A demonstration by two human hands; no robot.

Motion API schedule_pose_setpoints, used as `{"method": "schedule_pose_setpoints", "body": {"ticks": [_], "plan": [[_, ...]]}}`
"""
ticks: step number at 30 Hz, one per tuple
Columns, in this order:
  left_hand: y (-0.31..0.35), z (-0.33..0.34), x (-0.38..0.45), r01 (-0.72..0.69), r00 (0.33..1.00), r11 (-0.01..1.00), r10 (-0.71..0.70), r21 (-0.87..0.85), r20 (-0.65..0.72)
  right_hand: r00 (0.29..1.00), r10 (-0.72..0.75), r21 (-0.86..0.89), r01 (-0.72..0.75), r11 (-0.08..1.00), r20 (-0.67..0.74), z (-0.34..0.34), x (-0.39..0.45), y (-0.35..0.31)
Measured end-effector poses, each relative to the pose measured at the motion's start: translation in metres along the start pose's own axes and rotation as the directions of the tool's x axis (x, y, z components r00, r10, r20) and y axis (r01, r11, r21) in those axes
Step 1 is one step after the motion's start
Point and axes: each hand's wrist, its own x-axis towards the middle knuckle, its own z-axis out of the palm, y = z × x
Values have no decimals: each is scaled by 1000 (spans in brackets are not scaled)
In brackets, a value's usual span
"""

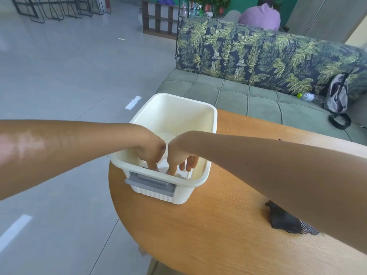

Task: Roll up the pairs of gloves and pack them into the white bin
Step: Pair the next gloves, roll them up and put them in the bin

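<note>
**Head view: both hands down in the bin, one pair of gloves waiting on the table**

Both hands are inside the white bin right now, reaching in over its near wall, just above the grey handle. The left hand and right hand sit knuckle to knuckle, fingers pointing down toward the bin floor. Left fingers are bunched close together; the right-hand fingers are spread a little. Something light and a sliver of something dark show under the fingertips, likely a rolled pair being seated, but the rim hides it and I cannot tell whether either hand grips it or merely presses on it.

Two hands together makes sense here: a roll wants to spring open, so pinning it low in the near corner should keep it tight.

The bin stands at the far left edge of the round wooden table, close to the person for an easy reach. To the right, partly under the right forearm, dark gloves lie flat and unrolled on the wood, so I judge the packing unfinished. Behind the table sits a green sofa.
</note>
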Motion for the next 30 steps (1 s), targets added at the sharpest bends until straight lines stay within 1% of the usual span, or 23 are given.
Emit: {"method": "schedule_pose_setpoints", "body": {"ticks": [2, 4, 6, 8, 10, 12, 15, 16, 18, 20, 21, 23, 25, 28, 30], "plan": [[-1, -7, -1, -3, 1000, 996, 0, -89, -26, 997, -49, -41, 46, 998, -54, -8, -14, 0], [0, -14, -13, 9, 997, 995, -16, -95, -76, 990, -85, -89, 76, 993, -110, -16, -32, 3], [0, -27, -26, -8, 992, 994, -6, -112, -127, 976, -96, -139, 70, 988, -197, -23, -44, 10], [5, -37, -41, -30, 981, 987, -1, -159, -196, 948, -104, -176, 52, 983, -302, -26, -60, 19], [15, -42, -57, -55, 966, 979, 2, -198, -257, 907, -121, -177, 52, 983, -404, -25, -75, 31], [24, -45, -66, -92, 939, 967, 5, -237, -345, 882, -134, -141, 78, 987, -452, -23, -91, 44], [47, -43, -79, -135, 898, 952, 2, -273, -439, 836, -135, 13, 167, 986, -532, -12, -117, 68], [55, -43, -82, -151, 880, 945, -5, -289, -476, 819, -132, 39, 185, 982, -559, -7, -123, 77], [75, -40, -88, -183, 829, 930, -27, -317, -558, 760, -95, 116, 219, 969, -643, 9, -130, 100], [98, -35, -93, -216, 764, 923, -44, -319, -644, 709, -19, 232, 255, 939, -705, 30, -134, 125], [114, -33, -95, -242, 735, 916, -42, -320, -677, 682, 23, 265, 252, 931, -731, 45, -137, 140], [136, -24, -99, -306, 686, 883, -53, -355, -725, 640, 79, 278, 215, 936, -764, 72, -134, 162], [160, -15, -100, -371, 656, 851, -45, -373, -754, 630, 140, 288, 138, 948, -764, 107, -127, 187], [191, 2, -93, -413, 657, 819, -35, -399, -753, 652, 244, 324, 3, 946, -718, 157, -107, 215], [207, 14, -84, -419, 669, 804, -42, -422, -742, 638, 263, 302, -50, 952, -724, 183, -94, 225]]}}
